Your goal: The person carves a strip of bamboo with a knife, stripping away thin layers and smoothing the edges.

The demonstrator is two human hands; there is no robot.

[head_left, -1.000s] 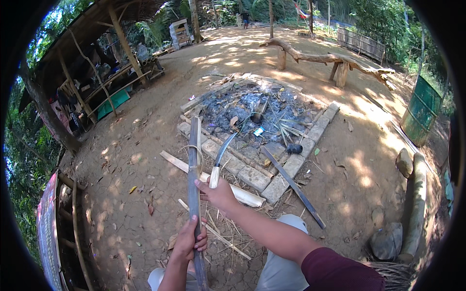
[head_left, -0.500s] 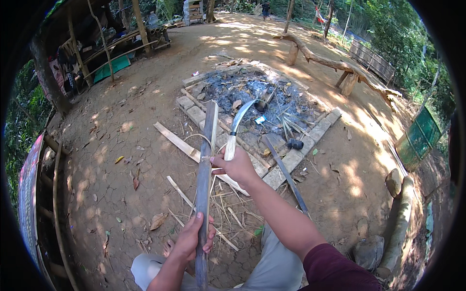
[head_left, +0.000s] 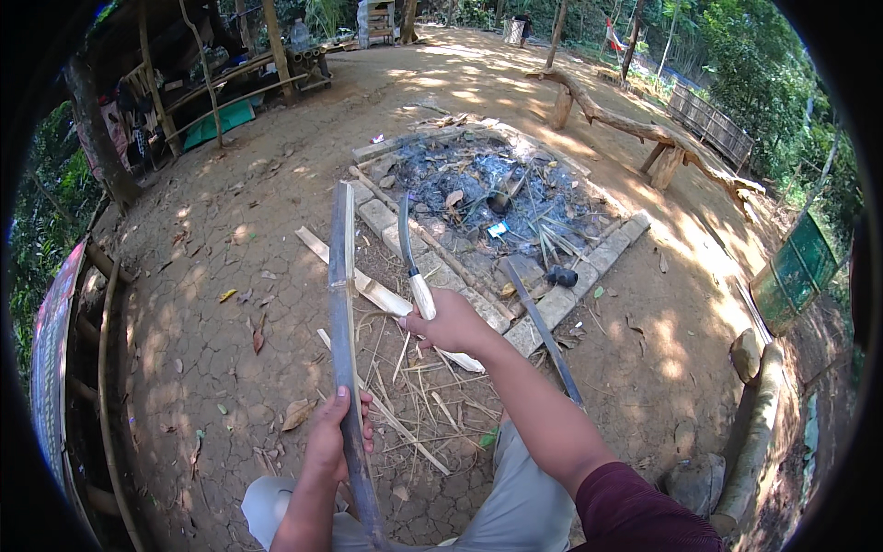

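Note:
My left hand [head_left: 328,437] grips a long dark bamboo strip [head_left: 342,313] near its lower part, fingers wrapped round it. The strip stands up in front of me, leaning slightly left, with a pale cut edge along its upper right side. In my right hand [head_left: 451,324] is a curved-bladed knife [head_left: 406,241] by its pale handle. Its blade points up and away, just right of the strip and apart from it. Beyond the knife hand, a pale split bamboo piece [head_left: 382,296] lies on the ground. Thin shavings [head_left: 414,405] are scattered between my legs.
An ash-filled fire pit [head_left: 478,189] edged with bricks [head_left: 441,271] lies ahead. A long dark flat bar [head_left: 543,331] rests against its near-right edge, by a small black object [head_left: 561,276]. A log bench [head_left: 625,120] stands far right; a bamboo rail [head_left: 110,405] runs left.
The bamboo strip has shifted left, its top leaning further that way. My right hand has lowered slightly, and the knife blade has swung left, showing more edge-on. A thin curled strand beside the bamboo no longer shows.

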